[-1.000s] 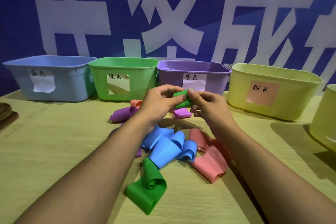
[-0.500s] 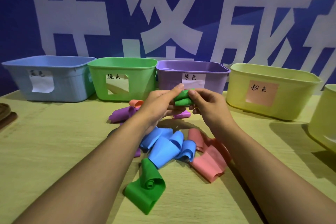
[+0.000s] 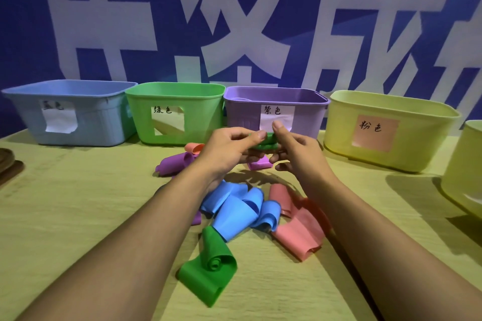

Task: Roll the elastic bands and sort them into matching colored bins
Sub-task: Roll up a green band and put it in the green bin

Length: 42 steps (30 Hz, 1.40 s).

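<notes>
Pinching a rolled green band [image 3: 266,141] between them, left hand [image 3: 229,147] and right hand [image 3: 297,151] hover before the purple bin [image 3: 240,112]

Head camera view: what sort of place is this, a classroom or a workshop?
Probably a staged sorting station rather than a classroom. A row of labelled bins, among them a green bin and a purple bin, lines a wooden table before a blue printed banner, and both hands roll a green band.

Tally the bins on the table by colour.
Blue bin: 1
Green bin: 1
Purple bin: 1
Yellow bins: 2, the pink-labelled bin and the cut-off bin at the right edge
Total: 5
</notes>
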Available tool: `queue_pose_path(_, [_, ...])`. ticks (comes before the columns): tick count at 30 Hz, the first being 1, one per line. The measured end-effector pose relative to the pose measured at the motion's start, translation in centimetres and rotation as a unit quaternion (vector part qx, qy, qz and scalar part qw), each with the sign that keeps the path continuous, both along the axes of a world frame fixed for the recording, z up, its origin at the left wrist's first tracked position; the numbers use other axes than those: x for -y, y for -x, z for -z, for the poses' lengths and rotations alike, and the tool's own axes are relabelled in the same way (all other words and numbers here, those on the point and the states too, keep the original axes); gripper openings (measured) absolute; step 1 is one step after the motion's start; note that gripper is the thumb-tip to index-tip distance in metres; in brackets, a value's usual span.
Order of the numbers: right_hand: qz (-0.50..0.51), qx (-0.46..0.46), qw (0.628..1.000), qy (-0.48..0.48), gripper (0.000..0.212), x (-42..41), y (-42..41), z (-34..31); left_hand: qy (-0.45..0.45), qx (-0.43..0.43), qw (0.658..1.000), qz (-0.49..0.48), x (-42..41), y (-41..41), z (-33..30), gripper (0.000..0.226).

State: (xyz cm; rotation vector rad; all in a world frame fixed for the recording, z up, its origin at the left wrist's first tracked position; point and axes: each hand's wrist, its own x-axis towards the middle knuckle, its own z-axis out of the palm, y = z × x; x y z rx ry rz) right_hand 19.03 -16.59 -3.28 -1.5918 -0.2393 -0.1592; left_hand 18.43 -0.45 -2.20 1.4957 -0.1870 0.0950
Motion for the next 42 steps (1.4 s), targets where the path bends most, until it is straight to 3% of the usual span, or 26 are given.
queue_pose_path(4, [0.029, 0.010, 0.999, 0.020, 0.046, 0.2, -0.1, 0.0, 0.012, 0.015, 1.000, 0.009, 0.0, 0.2, -0.1, 0.006])
queue_pose_path(8, [0.024, 0.031, 0.999, 0.016, 0.034, 0.1, -0.2, 0.1, 0.025, 0.013, 1.000, 0.009, -0.3, 0.2, 0.0, 0.013])
queue_pose_path(16, [0.023, 0.054, 0.996, 0.061, 0.031, 0.0, -0.3, 0.5, 0.054, -0.007, 0.999, -0.002, -0.5, 0.1, 0.0, 0.028])
queue_pose_path(25, [0.030, 0.093, 0.990, 0.104, 0.025, 0.2, -0.6, 0.4, 0.022, 0.001, 1.000, -0.021, -0.8, 0.2, -0.3, 0.025])
queue_pose_path(36, [-0.041, 0.002, 0.993, -0.114, 0.024, -0.3, -0.5, 0.1, 0.051, 0.032, 0.998, -0.030, -0.4, 0.2, -0.5, 0.023])
queue_pose_path(39, [-0.066, -0.042, 0.970, -0.232, 0.025, -1.3, 0.0, 0.0, 0.125, 0.020, 0.991, -0.039, 0.3, -0.1, -0.3, 0.030])
queue_pose_path(42, [-0.105, -0.073, 0.936, -0.328, 0.025, -2.0, 0.4, -0.1, 0.236, -0.015, 0.972, -0.001, 1.7, 0.0, -0.2, 0.016])
